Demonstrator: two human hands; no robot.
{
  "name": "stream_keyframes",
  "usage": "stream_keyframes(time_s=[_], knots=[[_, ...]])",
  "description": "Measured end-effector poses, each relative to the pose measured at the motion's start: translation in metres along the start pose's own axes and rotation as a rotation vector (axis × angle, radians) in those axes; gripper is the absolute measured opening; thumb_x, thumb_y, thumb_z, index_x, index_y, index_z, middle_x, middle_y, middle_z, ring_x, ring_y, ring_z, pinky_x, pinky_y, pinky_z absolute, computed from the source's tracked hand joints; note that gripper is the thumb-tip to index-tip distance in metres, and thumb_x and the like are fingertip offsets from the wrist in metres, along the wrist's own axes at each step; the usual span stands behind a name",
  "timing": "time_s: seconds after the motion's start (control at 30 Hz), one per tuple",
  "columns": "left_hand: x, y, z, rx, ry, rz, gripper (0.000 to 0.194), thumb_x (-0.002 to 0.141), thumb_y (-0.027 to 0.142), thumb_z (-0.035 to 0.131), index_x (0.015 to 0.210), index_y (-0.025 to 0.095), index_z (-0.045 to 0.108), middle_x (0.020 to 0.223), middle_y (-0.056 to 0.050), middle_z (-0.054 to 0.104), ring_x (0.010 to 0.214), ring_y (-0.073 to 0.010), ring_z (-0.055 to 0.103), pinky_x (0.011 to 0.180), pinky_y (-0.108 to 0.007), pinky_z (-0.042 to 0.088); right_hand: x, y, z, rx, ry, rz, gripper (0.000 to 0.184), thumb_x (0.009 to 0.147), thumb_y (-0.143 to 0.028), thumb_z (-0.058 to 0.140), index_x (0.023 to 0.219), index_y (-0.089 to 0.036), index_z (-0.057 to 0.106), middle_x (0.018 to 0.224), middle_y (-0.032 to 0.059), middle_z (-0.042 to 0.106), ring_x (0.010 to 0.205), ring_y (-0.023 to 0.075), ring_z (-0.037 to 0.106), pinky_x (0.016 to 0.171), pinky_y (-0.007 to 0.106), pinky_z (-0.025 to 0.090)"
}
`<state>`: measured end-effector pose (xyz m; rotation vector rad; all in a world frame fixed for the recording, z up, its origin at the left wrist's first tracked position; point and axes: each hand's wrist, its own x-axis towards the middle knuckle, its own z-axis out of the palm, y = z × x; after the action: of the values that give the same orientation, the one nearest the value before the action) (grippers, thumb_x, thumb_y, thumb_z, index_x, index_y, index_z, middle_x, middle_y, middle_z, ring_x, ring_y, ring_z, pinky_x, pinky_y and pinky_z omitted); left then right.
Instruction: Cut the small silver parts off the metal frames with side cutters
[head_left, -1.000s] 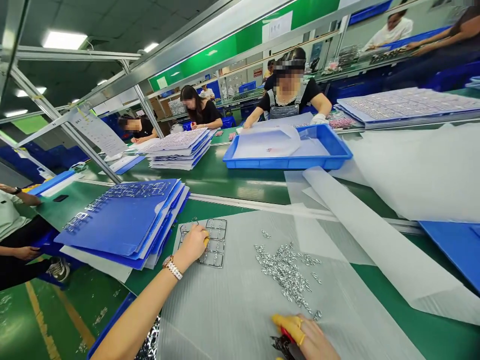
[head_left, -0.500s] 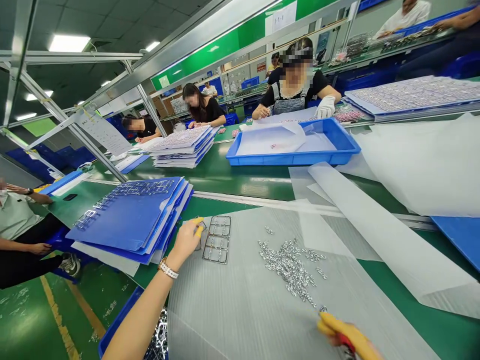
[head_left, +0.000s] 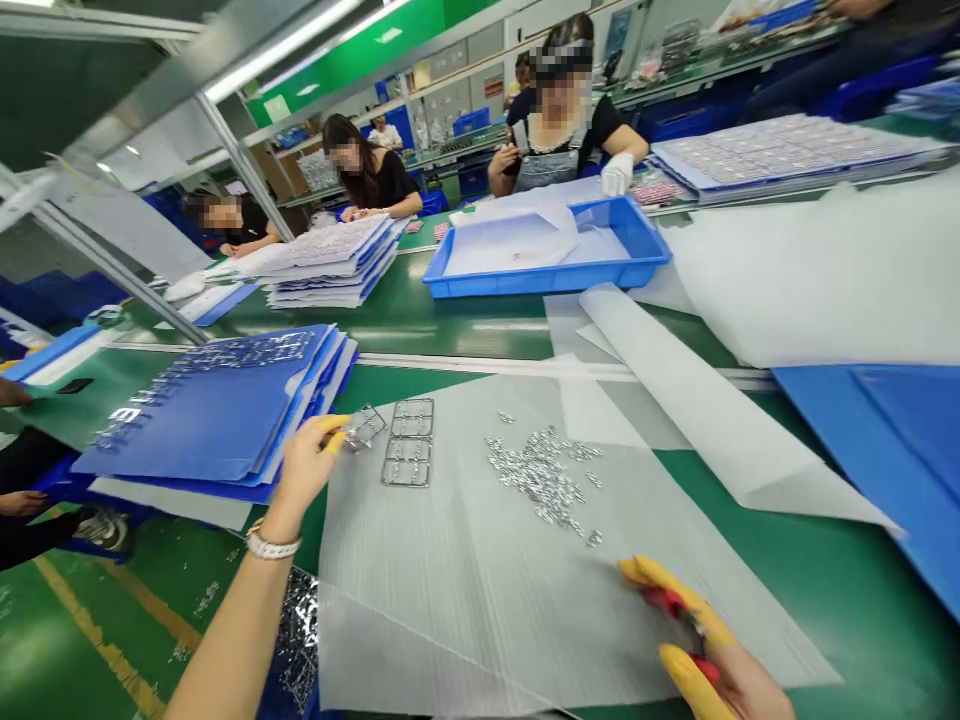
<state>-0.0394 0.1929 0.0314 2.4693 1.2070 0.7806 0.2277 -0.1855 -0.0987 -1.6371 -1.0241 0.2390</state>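
My left hand (head_left: 306,468), with yellow covers on thumb and finger, pinches a thin metal frame (head_left: 366,428) by its left side, over the left edge of a translucent sheet (head_left: 435,600). Just right of it, another metal frame (head_left: 409,442), divided into cells with small parts inside, lies flat. A loose heap of small shiny metal pieces (head_left: 536,475) is spread on the sheet. Near the sheet's right front, my right hand (head_left: 720,650), also with yellow finger covers, is wrapped round red-handled pliers (head_left: 667,602); their jaws are hard to make out.
At left, blue boards (head_left: 217,410) are stacked with metal frames on top. A blue bin (head_left: 289,640) of metal scraps stands below the table edge. A blue tray (head_left: 540,275), rolled white sheeting (head_left: 697,420) and stacked panels (head_left: 322,265) lie beyond. Several people sit across the table.
My left hand has drawn left with the metal frame, away from the flat one. My right hand has come further into view, fingers spread wider round the pliers. The whole view has shifted.
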Motion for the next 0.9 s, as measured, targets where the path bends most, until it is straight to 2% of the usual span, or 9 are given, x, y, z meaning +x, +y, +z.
stream_keyframes(time_s=[0.1, 0.2, 0.27, 0.33, 0.43, 0.53, 0.7, 0.8, 0.9], knots=[[-0.015, 0.025, -0.023, 0.114, 0.057, 0.153, 0.027, 0.083, 0.025, 0.05, 0.106, 0.024, 0.064, 0.109, -0.005, 0.063, 0.101, -0.0219, 0.058, 0.091, -0.041, 0.047, 0.008, -0.021, 0.003, 0.073, 0.083, 0.011, 0.035, 0.085, -0.039, 0.053, 0.115, -0.02, 0.055, 0.101, 0.0105, 0.066, 0.083, 0.0232, 0.065, 0.072, 0.032, 0.055], [-0.042, 0.065, -0.025, 0.063, -0.043, 0.357, 0.036, 0.084, 0.02, 0.048, 0.118, 0.03, 0.057, 0.11, -0.005, 0.061, 0.101, -0.0223, 0.057, 0.087, -0.04, 0.049, 0.02, -0.044, 0.012, 0.067, 0.05, 0.087, 0.028, 0.083, -0.036, 0.057, 0.107, -0.022, 0.057, 0.09, 0.0069, 0.066, 0.074, 0.0187, 0.063, 0.063, 0.026, 0.053], [-0.061, 0.095, -0.007, -0.054, -0.209, 0.485, 0.046, 0.084, 0.011, 0.044, 0.125, 0.03, 0.05, 0.106, -0.006, 0.061, 0.1, -0.0209, 0.057, 0.084, -0.037, 0.051, 0.031, -0.061, 0.021, 0.055, -0.037, 0.064, 0.018, 0.083, -0.032, 0.057, 0.099, -0.022, 0.056, 0.085, 0.0043, 0.064, 0.072, 0.0166, 0.061, 0.065, 0.025, 0.052], [-0.074, 0.122, 0.023, -0.155, -0.38, 0.578, 0.05, 0.084, 0.004, 0.04, 0.127, 0.028, 0.048, 0.101, -0.007, 0.062, 0.094, -0.0194, 0.057, 0.079, -0.036, 0.052, 0.041, -0.076, 0.029, 0.054, -0.115, -0.01, 0.015, 0.084, -0.029, 0.056, 0.097, -0.022, 0.054, 0.085, 0.0039, 0.062, 0.073, 0.0158, 0.059, 0.066, 0.026, 0.05], [-0.079, 0.148, 0.069, -0.229, -0.499, 0.626, 0.048, 0.082, 0.0, 0.036, 0.122, 0.024, 0.051, 0.099, -0.009, 0.061, 0.09, -0.0192, 0.056, 0.076, -0.038, 0.052, 0.051, -0.089, 0.034, 0.037, -0.154, -0.025, 0.014, 0.086, -0.029, 0.053, 0.098, -0.023, 0.052, 0.085, 0.0036, 0.06, 0.07, 0.0145, 0.056, 0.065, 0.026, 0.049], [-0.076, 0.154, 0.087, -0.33, -0.509, 0.624, 0.046, 0.084, 0.003, 0.036, 0.124, 0.023, 0.049, 0.114, -0.01, 0.057, 0.104, -0.0206, 0.053, 0.086, -0.041, 0.05, 0.049, -0.087, 0.027, -0.03, -0.165, 0.014, 0.015, 0.086, -0.032, 0.051, 0.097, -0.022, 0.052, 0.083, 0.003, 0.059, 0.067, 0.0142, 0.054, 0.061, 0.026, 0.048], [-0.074, 0.136, 0.072, -0.424, -0.395, 0.467, 0.038, 0.088, 0.017, 0.045, 0.125, 0.027, 0.048, 0.127, -0.007, 0.053, 0.115, -0.0194, 0.05, 0.097, -0.042, 0.044, 0.024, -0.064, 0.001, -0.198, -0.155, 0.063, 0.017, 0.088, -0.034, 0.046, 0.101, -0.023, 0.052, 0.081, 0.002, 0.06, 0.065, 0.0149, 0.057, 0.058, 0.026, 0.049], [-0.08, 0.132, 0.076, -0.223, -0.37, 0.386, 0.06, 0.08, 0.035, 0.059, 0.135, 0.028, 0.037, 0.134, -0.01, 0.047, 0.122, -0.0284, 0.042, 0.099, -0.053, 0.036, 0.014, -0.051, -0.01, -0.295, -0.136, 0.025, 0.03, 0.089, -0.033, 0.047, 0.118, -0.025, 0.048, 0.094, 0.0052, 0.061, 0.078, 0.0181, 0.059, 0.065, 0.029, 0.051], [-0.09, 0.14, 0.097, -0.048, -0.378, 0.388, 0.084, 0.069, 0.047, 0.068, 0.14, 0.026, 0.029, 0.139, -0.014, 0.04, 0.126, -0.0367, 0.034, 0.099, -0.06, 0.029, 0.012, -0.042, -0.014, -0.362, -0.192, -0.06, 0.045, 0.089, -0.035, 0.048, 0.132, -0.026, 0.038, 0.103, 0.0084, 0.059, 0.092, 0.0222, 0.058, 0.075, 0.035, 0.051]])
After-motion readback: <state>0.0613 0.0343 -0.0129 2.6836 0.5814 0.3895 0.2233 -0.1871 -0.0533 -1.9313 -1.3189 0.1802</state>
